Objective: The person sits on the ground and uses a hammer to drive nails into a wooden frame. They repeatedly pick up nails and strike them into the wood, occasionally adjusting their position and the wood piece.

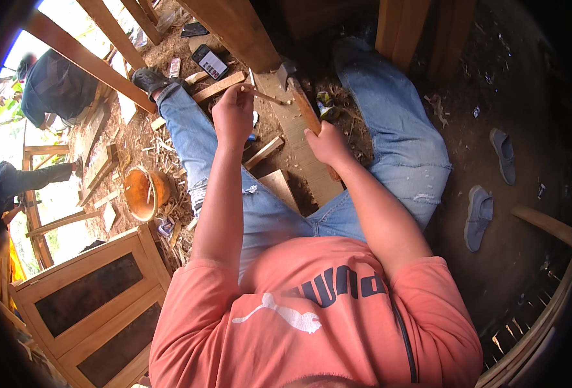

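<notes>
My right hand point(328, 143) is closed round the wooden handle of a hammer point(306, 111), whose dark metal head points away from me, close to a thick timber post point(237, 32). My left hand point(235, 111) pinches a thin wooden stick point(268, 97) between thumb and fingers; its far end reaches toward the hammer's handle. Between my outstretched legs lies a flat wooden board point(306, 169) under both tools. A short wood offcut point(264, 152) rests beside the board, and a small yellow can point(326, 107) sits just right of the hammer.
An orange bucket point(145, 193) stands left among wood shavings. A phone point(209, 62) lies beyond my left foot. A panelled wooden frame point(95, 291) leans at lower left. Two grey shoes point(478, 218) sit at right. Other people point(59, 87) are at far left.
</notes>
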A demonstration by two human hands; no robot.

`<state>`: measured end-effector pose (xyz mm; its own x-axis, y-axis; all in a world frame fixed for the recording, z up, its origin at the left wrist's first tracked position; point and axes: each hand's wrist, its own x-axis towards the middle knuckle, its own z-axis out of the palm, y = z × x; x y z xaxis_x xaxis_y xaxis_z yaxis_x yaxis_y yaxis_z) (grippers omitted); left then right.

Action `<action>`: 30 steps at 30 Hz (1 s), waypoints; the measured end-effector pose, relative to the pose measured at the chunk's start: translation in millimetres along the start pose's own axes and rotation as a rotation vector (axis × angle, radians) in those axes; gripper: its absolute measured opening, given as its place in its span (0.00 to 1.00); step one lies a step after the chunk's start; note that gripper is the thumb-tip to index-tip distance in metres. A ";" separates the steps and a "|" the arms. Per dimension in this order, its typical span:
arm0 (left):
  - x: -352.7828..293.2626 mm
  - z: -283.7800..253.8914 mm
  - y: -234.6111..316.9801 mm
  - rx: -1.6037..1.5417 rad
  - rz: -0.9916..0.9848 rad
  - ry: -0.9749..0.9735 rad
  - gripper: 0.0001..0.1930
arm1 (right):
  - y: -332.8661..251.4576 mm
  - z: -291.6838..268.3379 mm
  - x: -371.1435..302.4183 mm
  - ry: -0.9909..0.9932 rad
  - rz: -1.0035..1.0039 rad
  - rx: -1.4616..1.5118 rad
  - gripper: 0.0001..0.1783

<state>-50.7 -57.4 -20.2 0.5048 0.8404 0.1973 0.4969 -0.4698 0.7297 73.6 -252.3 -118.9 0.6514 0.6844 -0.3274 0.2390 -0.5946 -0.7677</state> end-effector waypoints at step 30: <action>20.7 6.9 -4.3 0.045 0.197 -0.159 0.11 | -3.4 2.6 -12.5 -0.135 0.046 -0.060 0.24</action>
<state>-37.5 -39.8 -23.8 0.6978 0.6801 0.2246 0.4074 -0.6348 0.6565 62.8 -257.7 -113.7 0.5605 0.7044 -0.4355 0.2566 -0.6477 -0.7174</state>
